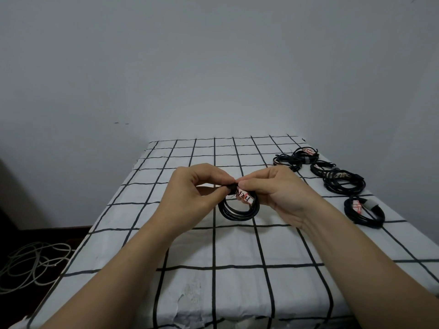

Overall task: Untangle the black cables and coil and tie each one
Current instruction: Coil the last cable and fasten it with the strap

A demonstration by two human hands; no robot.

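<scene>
Plain pale grey wall [213, 55] behind, dim flat light. Table [237, 293] w/ white cloth, black grid lines. Dark floor [14, 233] at left, pale cord [33, 264] heaped loose on it.

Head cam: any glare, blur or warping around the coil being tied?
Head view: dim, even light, no glare; coil between left hand and right hand fairly sharp; wide-angle bows the tablecloth grid near the edges; floor at left dark.

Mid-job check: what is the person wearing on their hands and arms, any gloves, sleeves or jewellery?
Nothing visible. The left hand and right hand are bare, with no gloves, rings, watch or bands. Both forearms are uncovered to the bottom edge; no sleeve shows.
</scene>
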